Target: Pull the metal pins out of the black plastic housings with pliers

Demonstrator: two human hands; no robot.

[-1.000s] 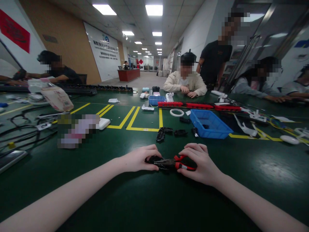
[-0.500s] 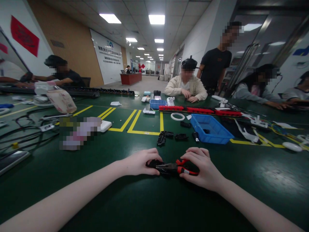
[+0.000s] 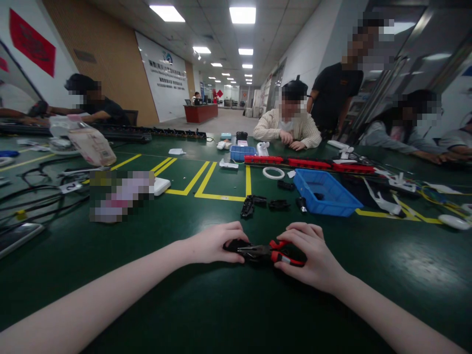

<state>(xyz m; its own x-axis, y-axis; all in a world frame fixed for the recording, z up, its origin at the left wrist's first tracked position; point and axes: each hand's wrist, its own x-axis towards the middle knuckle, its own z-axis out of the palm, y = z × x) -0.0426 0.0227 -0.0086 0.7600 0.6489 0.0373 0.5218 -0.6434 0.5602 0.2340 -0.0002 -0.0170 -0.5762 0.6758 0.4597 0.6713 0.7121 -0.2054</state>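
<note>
My right hand (image 3: 311, 253) is closed around the red handles of a pair of pliers (image 3: 271, 251), low on the green table (image 3: 206, 305). The pliers' dark jaws point left. My left hand (image 3: 216, 242) is closed over a small black part (image 3: 233, 244) at the jaw tips, holding it down on the table. Most of that part is hidden under my fingers. Both forearms stretch in from the bottom edge.
Several loose black parts (image 3: 258, 202) lie just beyond my hands, beside a blue bin (image 3: 326, 194). Red strips (image 3: 306, 163), a white ring (image 3: 273, 172) and a second blue bin (image 3: 240, 153) sit farther back. Cables (image 3: 33, 196) cover the left. Other people sit and stand around the table.
Both hands stay on the pliers and the black part in the same grip. Only the camera view shifted slightly up and down.
</note>
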